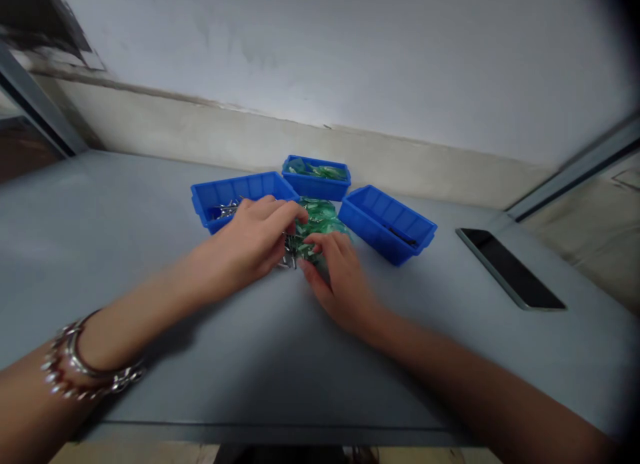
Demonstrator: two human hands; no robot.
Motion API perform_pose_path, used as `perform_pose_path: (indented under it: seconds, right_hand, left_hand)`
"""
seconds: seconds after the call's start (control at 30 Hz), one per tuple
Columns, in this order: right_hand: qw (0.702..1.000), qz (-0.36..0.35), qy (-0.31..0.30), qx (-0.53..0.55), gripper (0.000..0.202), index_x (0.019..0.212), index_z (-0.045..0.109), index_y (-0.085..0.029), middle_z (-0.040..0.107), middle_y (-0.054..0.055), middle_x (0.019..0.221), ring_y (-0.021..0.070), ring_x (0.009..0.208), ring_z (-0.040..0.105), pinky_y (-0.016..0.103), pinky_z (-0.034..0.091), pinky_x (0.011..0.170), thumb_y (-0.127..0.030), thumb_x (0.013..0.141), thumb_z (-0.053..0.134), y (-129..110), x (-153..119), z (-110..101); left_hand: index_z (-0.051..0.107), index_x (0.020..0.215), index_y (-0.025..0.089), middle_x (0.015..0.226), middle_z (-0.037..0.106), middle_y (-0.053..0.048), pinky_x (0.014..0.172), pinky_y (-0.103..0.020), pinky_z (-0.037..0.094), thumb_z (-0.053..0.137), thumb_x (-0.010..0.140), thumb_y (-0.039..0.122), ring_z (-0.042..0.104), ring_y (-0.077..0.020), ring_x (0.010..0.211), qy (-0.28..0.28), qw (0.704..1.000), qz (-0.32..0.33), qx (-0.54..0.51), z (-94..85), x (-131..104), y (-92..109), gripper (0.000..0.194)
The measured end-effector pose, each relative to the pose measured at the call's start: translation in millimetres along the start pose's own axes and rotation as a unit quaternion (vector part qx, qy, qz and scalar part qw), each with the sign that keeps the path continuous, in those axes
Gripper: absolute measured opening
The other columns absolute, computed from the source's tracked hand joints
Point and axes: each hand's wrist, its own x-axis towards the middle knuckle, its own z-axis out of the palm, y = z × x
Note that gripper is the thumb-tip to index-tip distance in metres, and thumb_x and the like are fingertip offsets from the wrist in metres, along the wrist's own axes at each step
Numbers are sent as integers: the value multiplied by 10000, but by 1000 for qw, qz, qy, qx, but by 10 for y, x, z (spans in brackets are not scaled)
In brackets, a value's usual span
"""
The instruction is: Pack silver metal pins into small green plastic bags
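Care with the small metal parts seems the point here: keeping fingertips low and close would be stopping pieces from slipping. The left hand is curling, fingertips pinching those metal parts. The right hand, touching it, is pressing on the green packets heaped on the counter. Beyond the hands, three blue bins are sitting; right of them, a phone.

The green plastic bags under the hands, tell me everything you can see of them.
The pile of small green translucent plastic bags lies on the grey table, between three blue plastic bins. They look glossy and crinkled. The left hand and right hand both touch its near edge, where small metal parts show, too blurred to identify.
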Motion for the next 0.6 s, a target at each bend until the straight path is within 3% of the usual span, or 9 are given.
perform_pose_path:
  seconds: [0.27, 0.4, 0.6]
  right_hand:
    - [998, 57, -8, -5, 223, 1093, 568, -176, 614, 113, 1042, 273, 995, 538, 457, 459, 879, -298, 939, 462, -3, 18, 9]
    - [999, 40, -6, 1, 189, 972, 608, -197, 601, 85, 946, 247, 947, 538, 426, 468, 849, -276, 958, 437, 18, 10, -1]
    - [1000, 10, 5, 15, 237, 858, 608, -209, 590, 74, 891, 225, 896, 533, 396, 477, 815, -268, 975, 411, 31, 0, -11]
  left_hand:
    - [482, 1062, 194, 892, 622, -1, 725, -239, 442, 482, 821, 72, 583, -137, 836, -1, 992, 39, -118, 11, -12, 17, 270]
    - [482, 1038, 195, 879, 620, 22, 683, -196, 452, 527, 817, 83, 594, -101, 785, 8, 983, 27, -183, 5, 11, 41, 252]
    - [505, 1007, 177, 877, 619, 19, 711, -188, 447, 529, 826, 64, 591, -93, 795, 2, 984, 38, -174, 14, 23, 38, 214]
